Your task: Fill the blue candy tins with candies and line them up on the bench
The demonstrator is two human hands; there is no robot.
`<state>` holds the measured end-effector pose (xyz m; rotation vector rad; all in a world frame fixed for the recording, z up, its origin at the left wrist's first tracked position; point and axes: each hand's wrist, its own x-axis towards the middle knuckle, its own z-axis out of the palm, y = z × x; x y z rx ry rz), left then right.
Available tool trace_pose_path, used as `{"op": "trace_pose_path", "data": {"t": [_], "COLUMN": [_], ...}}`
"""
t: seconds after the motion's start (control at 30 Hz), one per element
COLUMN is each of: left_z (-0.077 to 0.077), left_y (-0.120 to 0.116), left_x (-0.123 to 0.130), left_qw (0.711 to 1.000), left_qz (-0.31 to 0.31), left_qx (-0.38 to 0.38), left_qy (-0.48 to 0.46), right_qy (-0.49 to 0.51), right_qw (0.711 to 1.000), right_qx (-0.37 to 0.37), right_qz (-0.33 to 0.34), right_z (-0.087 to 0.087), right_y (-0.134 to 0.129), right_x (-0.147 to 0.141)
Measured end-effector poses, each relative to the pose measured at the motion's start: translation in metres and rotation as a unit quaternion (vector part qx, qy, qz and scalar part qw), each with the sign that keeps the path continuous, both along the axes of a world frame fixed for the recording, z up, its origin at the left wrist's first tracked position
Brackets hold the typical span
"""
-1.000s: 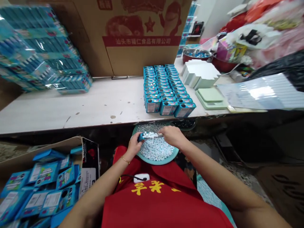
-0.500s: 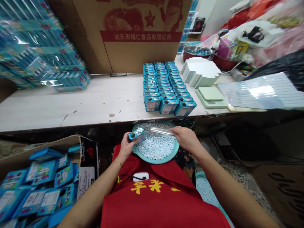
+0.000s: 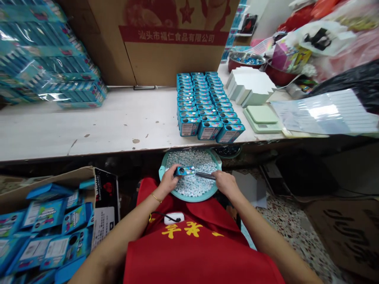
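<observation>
Left hand (image 3: 169, 179): one small blue box (image 3: 184, 170), gripped at its left end, above a turquoise basin (image 3: 192, 199) of pale pellets (image 3: 194, 187). Right hand (image 3: 226, 183): one narrow scoop (image 3: 205, 176), grasped, tip just beside that box. Beyond, on the white table (image 3: 118, 122): three rows of blue boxes (image 3: 209, 129).

Lower centre, I see red apron (image 3: 198, 258), yellow characters (image 3: 192, 230), white box (image 3: 171, 221), black cable (image 3: 163, 215); left wrist (image 3: 160, 193) wears thin bracelet (image 3: 156, 198), probably gold.
</observation>
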<state>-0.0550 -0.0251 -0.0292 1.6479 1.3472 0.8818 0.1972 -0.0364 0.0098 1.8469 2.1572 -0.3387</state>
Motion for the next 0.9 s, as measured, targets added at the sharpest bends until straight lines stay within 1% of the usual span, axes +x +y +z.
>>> {"op": "trace_pose_path", "data": {"t": [0.07,0.2,0.27,0.33,0.43,0.5,0.57,0.63,0.7,0.77,0.8,0.83,0.9], "left_z": [0.0,0.004,0.007,0.01,0.008,0.004,0.0,-0.003,-0.003,0.0,0.002,0.004,0.005], "left_y": [-0.005,-0.01,-0.011,-0.012,-0.012,-0.011,-0.009,-0.008,-0.007,-0.007,-0.008,-0.009,-0.01], "left_x": [-0.005,-0.019,-0.026,-0.032,-0.039,-0.043,-0.044,-0.043,-0.04,-0.034,-0.031,-0.028,-0.022], "left_qw": [1.0,0.996,0.996,0.997,0.997,0.994,0.99,0.988,0.988,0.99,0.991,0.993,0.994], "left_qz": [0.021,0.025,0.036,0.051,0.07,0.105,0.137,0.15,0.147,0.136,0.127,0.118,0.104], "left_qx": [0.017,0.072,0.073,0.054,0.024,0.013,0.011,0.014,0.015,0.014,0.016,0.019,0.029], "left_qy": [0.003,0.036,0.036,0.012,-0.028,-0.04,-0.043,-0.042,-0.038,-0.03,-0.026,-0.023,-0.017], "right_qy": [0.026,0.115,0.147,0.176,0.214,0.268,0.34,0.396,0.417,0.418,0.408,0.388,0.314], "right_qw": [1.0,0.991,0.986,0.981,0.972,0.958,0.935,0.912,0.903,0.905,0.911,0.921,0.949], "right_qx": [-0.002,-0.021,-0.018,-0.016,-0.022,-0.026,-0.021,-0.008,0.005,0.014,0.017,0.02,0.025], "right_qz": [-0.011,-0.058,-0.07,-0.085,-0.093,-0.095,-0.104,-0.109,-0.102,-0.076,-0.055,-0.03,0.019], "right_z": [-0.014,-0.051,-0.066,-0.074,-0.074,-0.067,-0.053,-0.034,-0.012,0.011,0.022,0.032,0.051], "right_y": [-0.001,0.004,0.009,0.014,0.016,0.016,0.015,0.014,0.014,0.016,0.017,0.019,0.021], "right_x": [-0.009,-0.044,-0.058,-0.059,-0.044,-0.03,-0.019,-0.012,-0.01,-0.013,-0.016,-0.02,-0.03]}}
